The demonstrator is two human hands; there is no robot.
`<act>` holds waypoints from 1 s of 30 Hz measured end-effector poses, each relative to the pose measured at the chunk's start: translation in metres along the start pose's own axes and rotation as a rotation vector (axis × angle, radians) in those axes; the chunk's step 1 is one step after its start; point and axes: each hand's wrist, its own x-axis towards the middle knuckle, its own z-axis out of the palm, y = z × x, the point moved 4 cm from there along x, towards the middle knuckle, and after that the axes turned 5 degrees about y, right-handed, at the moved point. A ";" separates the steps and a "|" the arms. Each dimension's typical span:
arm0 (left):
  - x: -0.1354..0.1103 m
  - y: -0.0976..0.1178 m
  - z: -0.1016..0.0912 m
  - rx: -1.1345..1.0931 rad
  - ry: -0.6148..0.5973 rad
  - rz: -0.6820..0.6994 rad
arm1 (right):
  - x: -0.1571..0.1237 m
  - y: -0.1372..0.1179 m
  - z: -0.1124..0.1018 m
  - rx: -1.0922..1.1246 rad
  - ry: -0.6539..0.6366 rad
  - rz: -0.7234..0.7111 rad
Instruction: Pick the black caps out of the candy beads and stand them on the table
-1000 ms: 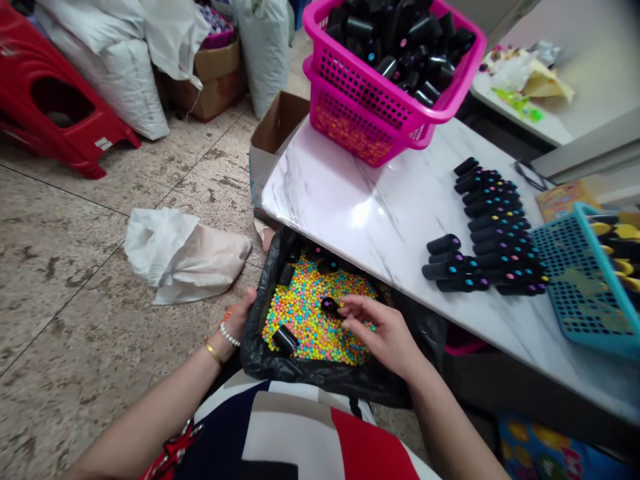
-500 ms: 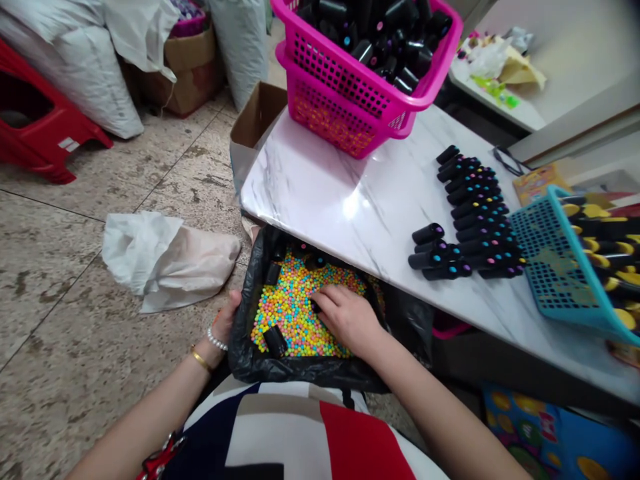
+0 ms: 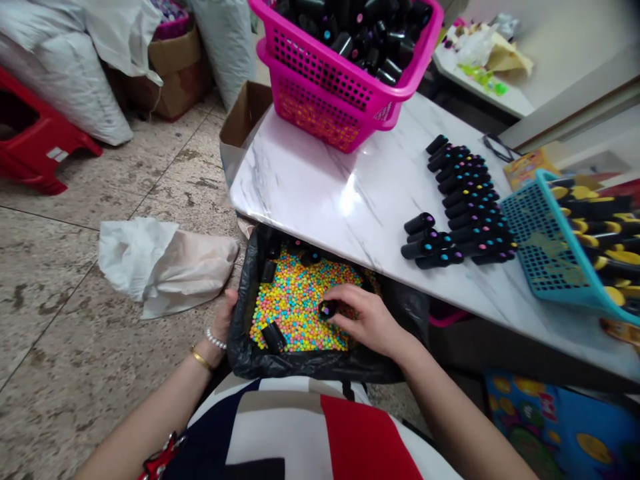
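Note:
My right hand (image 3: 364,319) is closed on a small black cylinder (image 3: 327,309), its end showing coloured dots, above the small yellow, pink and blue beads (image 3: 300,293). These lie in a box lined with black plastic (image 3: 300,365). Another black cylinder (image 3: 274,337) lies tilted on the beads near the front left, one (image 3: 269,271) rests by the left wall, and more sit at the far edge. My left hand (image 3: 223,321) grips the box's left side, with most of its fingers hidden behind it.
On the marble-patterned table (image 3: 305,177) stand stacked pink baskets (image 3: 340,80) of black cylinders and a blue basket (image 3: 555,247) of black-and-yellow pieces. Rows of black cylinders (image 3: 470,200) lie between. A white sack (image 3: 165,267) lies on the floor, near a red stool (image 3: 40,143).
My right hand has turned and lifted a black cylinder from the beads, so its dotted end now faces up. The left hand stays at the box. The view has shifted slightly.

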 end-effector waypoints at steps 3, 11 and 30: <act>0.001 0.000 0.002 0.019 0.014 -0.006 | 0.004 -0.001 0.016 -0.342 -0.100 -0.142; 0.000 0.000 -0.001 0.021 -0.024 -0.019 | -0.005 -0.005 0.006 -0.049 -0.045 -0.032; -0.002 0.005 0.023 -0.096 -0.552 -0.140 | -0.038 -0.005 -0.044 0.037 0.402 0.004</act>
